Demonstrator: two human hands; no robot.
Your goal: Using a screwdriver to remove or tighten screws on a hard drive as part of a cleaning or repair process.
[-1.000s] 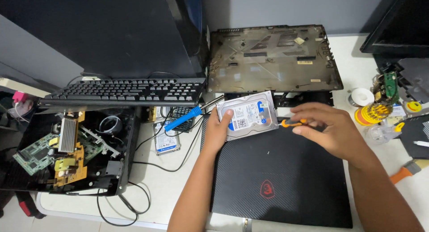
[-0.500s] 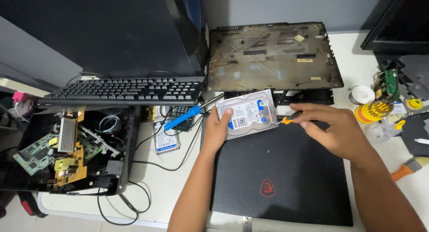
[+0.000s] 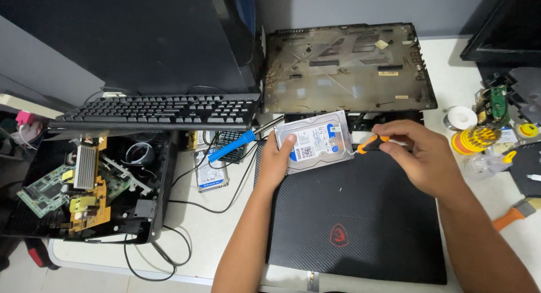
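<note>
1. The white counter (image 3: 214, 231) carried a black carbon-textured laptop (image 3: 360, 214), with bare room at its left edge.
2. The rectangular metal hard drive (image 3: 315, 142) rested on the laptop's rear edge, position unchanged.
3. The left hand (image 3: 276, 160) gripped the drive's left side.
4. The right hand (image 3: 420, 155), shifted slightly, pinched an orange-handled screwdriver (image 3: 369, 144) at the drive's right edge.

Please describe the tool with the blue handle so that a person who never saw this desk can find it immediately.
Find the black keyboard at the desk's back left. Just under its right end, left of the silver hard drive held by the left hand, lies the blue-handled tool. It alone has a bright blue handle, with a thin metal tip pointing up-right.
</note>
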